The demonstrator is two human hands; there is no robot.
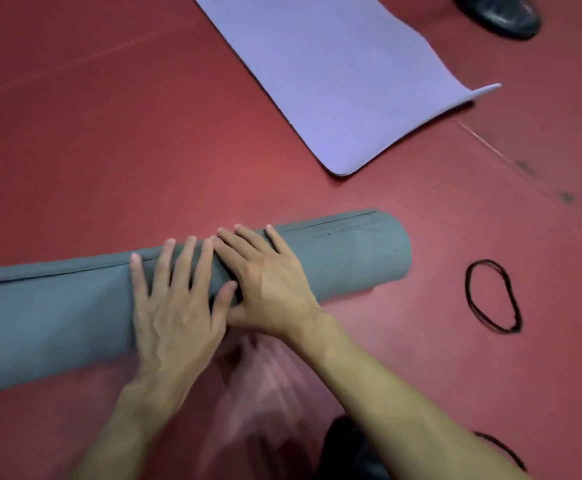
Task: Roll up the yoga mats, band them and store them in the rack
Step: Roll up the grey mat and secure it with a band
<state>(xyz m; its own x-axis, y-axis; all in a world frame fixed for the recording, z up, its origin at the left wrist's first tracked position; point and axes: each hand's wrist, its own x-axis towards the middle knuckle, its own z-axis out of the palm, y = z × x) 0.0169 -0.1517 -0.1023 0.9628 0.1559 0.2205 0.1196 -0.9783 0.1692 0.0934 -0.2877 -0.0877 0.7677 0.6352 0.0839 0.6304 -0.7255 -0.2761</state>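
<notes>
On the red floor point(75, 133) right in front of me lies the grey mat point(358, 258), rolled into a fat tube. It lies on its side. Its long way runs from left to right, and the right end points a little away from me. The left end goes out of the picture. The mat's loose edge point(334, 221) runs along the far top of the roll.

My left hand point(175, 313) and my right hand point(272, 289) press on top of the roll, near its middle. Both are flat, with straight, spread fingers point(192, 258). They touch side by side, and neither grabs anything.

A black band point(467, 289) lies in a loop on the floor near the roll's right end, not touching it. Another black band point(500, 446) lies closer to me, on the right.

Farther away a purple mat point(334, 81) lies flat, with one corner curled up. A black shoe point(500, 15) stands beyond it.
</notes>
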